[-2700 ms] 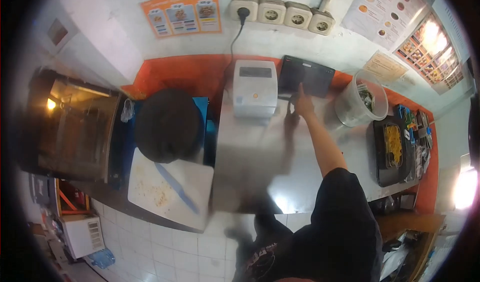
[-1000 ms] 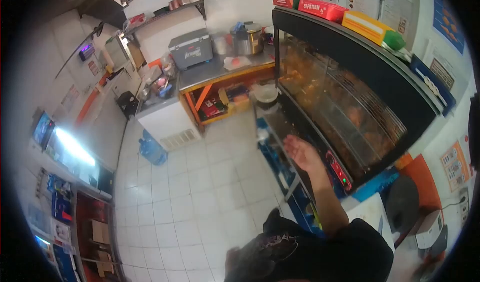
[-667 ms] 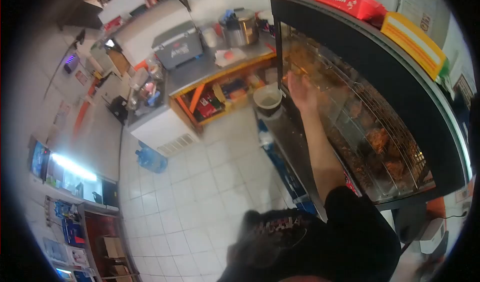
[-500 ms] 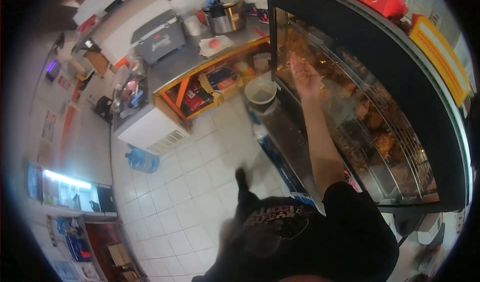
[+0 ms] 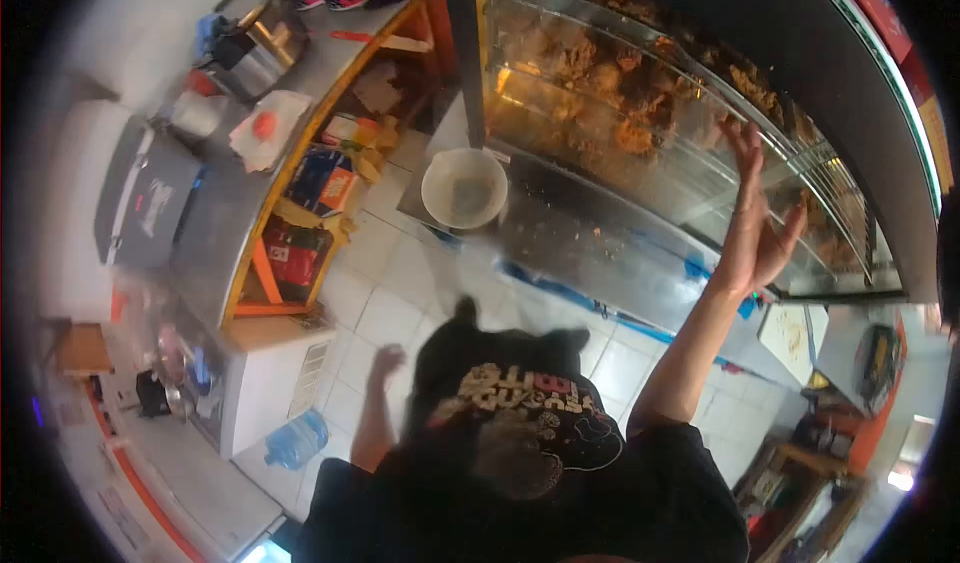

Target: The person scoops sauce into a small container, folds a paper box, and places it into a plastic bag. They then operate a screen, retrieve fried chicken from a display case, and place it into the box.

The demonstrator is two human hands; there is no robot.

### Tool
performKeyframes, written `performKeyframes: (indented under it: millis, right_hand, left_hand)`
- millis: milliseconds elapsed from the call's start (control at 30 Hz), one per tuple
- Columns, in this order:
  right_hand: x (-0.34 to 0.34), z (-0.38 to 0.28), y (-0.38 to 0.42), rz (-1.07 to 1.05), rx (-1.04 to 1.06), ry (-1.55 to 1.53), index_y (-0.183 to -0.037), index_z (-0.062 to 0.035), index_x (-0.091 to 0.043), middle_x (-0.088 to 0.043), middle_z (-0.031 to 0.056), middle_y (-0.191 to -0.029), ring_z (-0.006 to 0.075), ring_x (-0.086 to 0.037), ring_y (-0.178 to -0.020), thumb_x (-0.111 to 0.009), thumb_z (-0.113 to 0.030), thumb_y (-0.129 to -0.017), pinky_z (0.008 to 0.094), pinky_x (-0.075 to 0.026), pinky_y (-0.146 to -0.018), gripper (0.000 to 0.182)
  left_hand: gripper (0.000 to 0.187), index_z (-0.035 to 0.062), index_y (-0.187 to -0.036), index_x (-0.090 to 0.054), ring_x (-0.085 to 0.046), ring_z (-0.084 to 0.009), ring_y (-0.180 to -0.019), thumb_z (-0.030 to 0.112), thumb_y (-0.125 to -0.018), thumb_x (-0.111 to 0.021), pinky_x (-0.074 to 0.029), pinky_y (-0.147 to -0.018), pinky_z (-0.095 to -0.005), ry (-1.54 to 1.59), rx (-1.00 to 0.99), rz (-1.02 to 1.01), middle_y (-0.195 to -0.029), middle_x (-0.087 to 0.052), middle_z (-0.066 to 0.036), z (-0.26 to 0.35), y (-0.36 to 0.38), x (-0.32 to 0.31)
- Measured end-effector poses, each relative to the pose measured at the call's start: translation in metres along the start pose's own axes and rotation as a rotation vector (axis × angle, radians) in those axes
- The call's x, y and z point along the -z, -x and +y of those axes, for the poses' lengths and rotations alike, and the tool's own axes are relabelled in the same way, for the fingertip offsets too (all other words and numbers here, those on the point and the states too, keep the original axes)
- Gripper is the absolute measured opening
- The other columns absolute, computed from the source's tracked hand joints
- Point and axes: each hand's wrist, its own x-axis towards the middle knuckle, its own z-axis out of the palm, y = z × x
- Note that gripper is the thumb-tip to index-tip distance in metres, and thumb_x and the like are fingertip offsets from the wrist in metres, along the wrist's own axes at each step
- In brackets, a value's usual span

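Observation:
My right hand (image 5: 757, 218) is raised at the glass front of the display case, its fingers spread and nothing in them. Behind the glass, pieces of fried food (image 5: 635, 135) lie on wire racks (image 5: 835, 193). Whether the hand touches the glass, I cannot tell. My left hand (image 5: 388, 361) hangs low beside my body above the tiled floor, small and blurred, with its fingers hard to make out. A white round bowl (image 5: 465, 189) sits on the metal ledge (image 5: 590, 225) below the case.
A metal counter (image 5: 225, 253) on the left bears a steel pot (image 5: 262, 55), a grey cooler (image 5: 150, 203) and a paper with a red spot (image 5: 266, 131). Packets fill the shelf beneath. A blue water jug (image 5: 297, 439) lies on the floor. A white board (image 5: 793, 341) is at the right.
The view has turned to the right. My right hand has moved from the case's left part to its right part. My left hand has come into view.

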Motion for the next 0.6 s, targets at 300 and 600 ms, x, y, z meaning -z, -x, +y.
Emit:
performKeyframes:
  millis: [300,600]
  right_hand:
    - [0.056,0.136,-0.035,0.372,-0.194,0.193,-0.152,0.0042,-0.004,-0.007,0.0347,-0.156,0.0473,-0.020,-0.144,-0.049,-0.016,-0.096,0.0563,-0.025,-0.118,0.074]
    - [0.069,0.116,-0.098,0.511,-0.003,-0.423,-0.156,-0.0084,-0.001,0.021,0.0241,-0.158,0.0451,0.011,-0.147,-0.046,-0.003,-0.085,0.0575,-0.019,-0.120,0.084]
  left_hand:
    - [0.031,0.0039,-0.120,-0.060,-0.067,-0.0177,-0.070,0.012,-0.090,-0.061,-0.050,-0.056,-0.0298,-0.545,-0.075,0.017,-0.090,-0.071,-0.014,0.121,-0.079,-0.008]
    - [0.036,0.0016,-0.128,-0.056,-0.069,-0.0212,-0.081,0.015,-0.095,-0.058,-0.055,-0.069,-0.0342,-0.649,-0.161,-0.208,-0.099,-0.071,-0.013,0.071,-0.106,-0.016]
